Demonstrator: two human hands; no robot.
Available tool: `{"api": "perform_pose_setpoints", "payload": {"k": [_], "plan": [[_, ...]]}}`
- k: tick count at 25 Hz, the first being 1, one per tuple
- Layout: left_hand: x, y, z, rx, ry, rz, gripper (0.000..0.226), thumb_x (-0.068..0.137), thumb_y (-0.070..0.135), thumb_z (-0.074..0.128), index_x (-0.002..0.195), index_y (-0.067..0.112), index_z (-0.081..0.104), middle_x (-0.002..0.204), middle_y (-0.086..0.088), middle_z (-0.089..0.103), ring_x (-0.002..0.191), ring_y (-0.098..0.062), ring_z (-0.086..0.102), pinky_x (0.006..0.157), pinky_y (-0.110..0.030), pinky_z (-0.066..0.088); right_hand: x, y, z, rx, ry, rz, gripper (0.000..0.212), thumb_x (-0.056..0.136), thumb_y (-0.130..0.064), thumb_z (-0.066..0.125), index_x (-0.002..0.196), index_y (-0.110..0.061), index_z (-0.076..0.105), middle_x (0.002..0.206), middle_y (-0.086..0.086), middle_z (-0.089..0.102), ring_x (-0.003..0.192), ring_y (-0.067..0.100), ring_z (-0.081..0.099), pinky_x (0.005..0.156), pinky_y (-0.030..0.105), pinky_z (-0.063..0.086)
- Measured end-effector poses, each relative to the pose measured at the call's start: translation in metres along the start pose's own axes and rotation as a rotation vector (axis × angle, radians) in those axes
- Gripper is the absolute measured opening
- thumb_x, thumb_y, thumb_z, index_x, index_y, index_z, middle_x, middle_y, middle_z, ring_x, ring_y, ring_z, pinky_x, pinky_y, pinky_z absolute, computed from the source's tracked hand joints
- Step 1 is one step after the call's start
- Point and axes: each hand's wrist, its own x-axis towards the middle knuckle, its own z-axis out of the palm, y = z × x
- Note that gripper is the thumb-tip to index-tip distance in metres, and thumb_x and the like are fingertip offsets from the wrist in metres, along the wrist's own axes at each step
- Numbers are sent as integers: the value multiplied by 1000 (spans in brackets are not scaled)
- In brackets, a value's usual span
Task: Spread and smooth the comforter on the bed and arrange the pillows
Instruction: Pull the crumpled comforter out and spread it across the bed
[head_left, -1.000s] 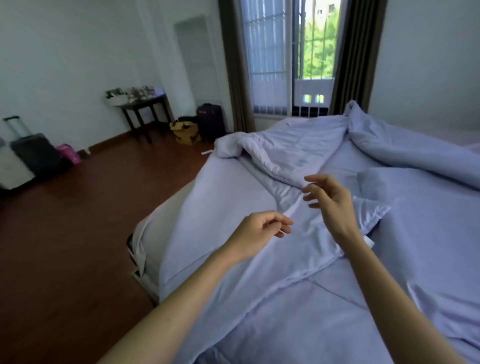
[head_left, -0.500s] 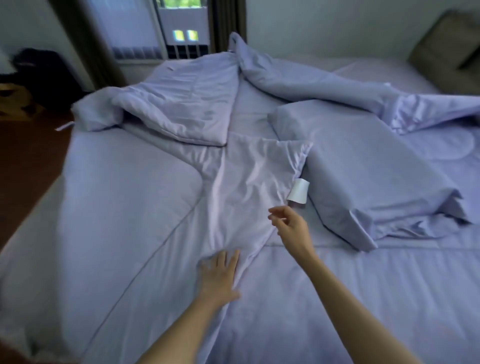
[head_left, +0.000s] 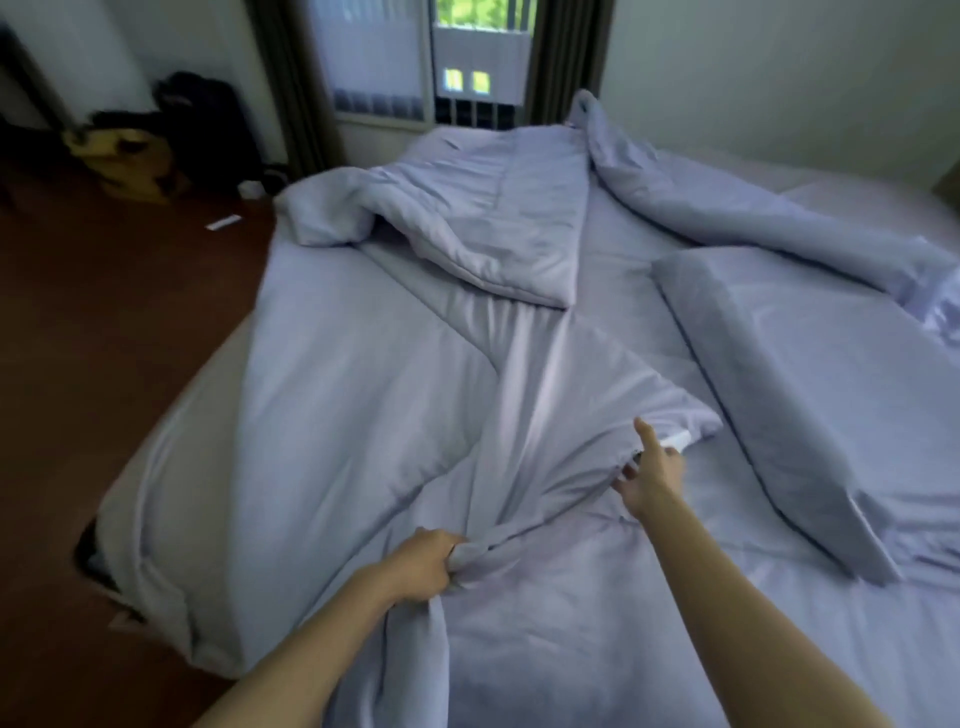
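Note:
A pale lilac comforter (head_left: 363, 395) lies rumpled across the bed, folded back on itself toward the window. My left hand (head_left: 423, 564) is shut on a bunched fold of it near the bed's front. My right hand (head_left: 649, 473) grips the comforter's edge close to its corner with the white tag (head_left: 678, 440), thumb sticking up. A lilac pillow (head_left: 810, 384) lies flat to the right of that corner. A long twisted part of the comforter (head_left: 727, 208) runs behind the pillow.
The bed's left edge (head_left: 171, 441) drops to a dark wooden floor (head_left: 88, 322). Bags (head_left: 156, 150) sit on the floor by the curtains (head_left: 291, 88) and window (head_left: 426, 62). A wall runs behind the bed on the right.
My left hand went from lying flat on the comforter to gripping a bunch of it. My right hand closed on the edge near the tag. The view shifted slightly left.

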Motion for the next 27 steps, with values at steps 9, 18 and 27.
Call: {"api": "perform_pose_setpoints", "payload": {"k": [9,18,27], "plan": [[-123,-69,-46,-81,415,-177,35,77,-5,50,105,10,64,113,-11,67,109,-24,61,72,-22,39,-64,16,57,-180,-309,191,15,84,-7,58,74,-11,48,65,4,54,56,16,54,39,16,48],[-222,-186,-61,-165,618,-412,42,87,9,46,120,35,55,87,1,63,89,-26,63,69,-26,46,-214,65,220,-386,-753,-53,17,82,-8,60,93,-21,56,83,1,61,81,17,58,83,41,43],[-251,-266,-129,-240,608,-218,33,90,16,40,116,29,57,104,10,67,93,-12,63,89,-31,51,-276,195,308,-326,-718,-96,26,83,-5,61,106,-14,55,91,6,62,85,22,60,77,39,54]]}}
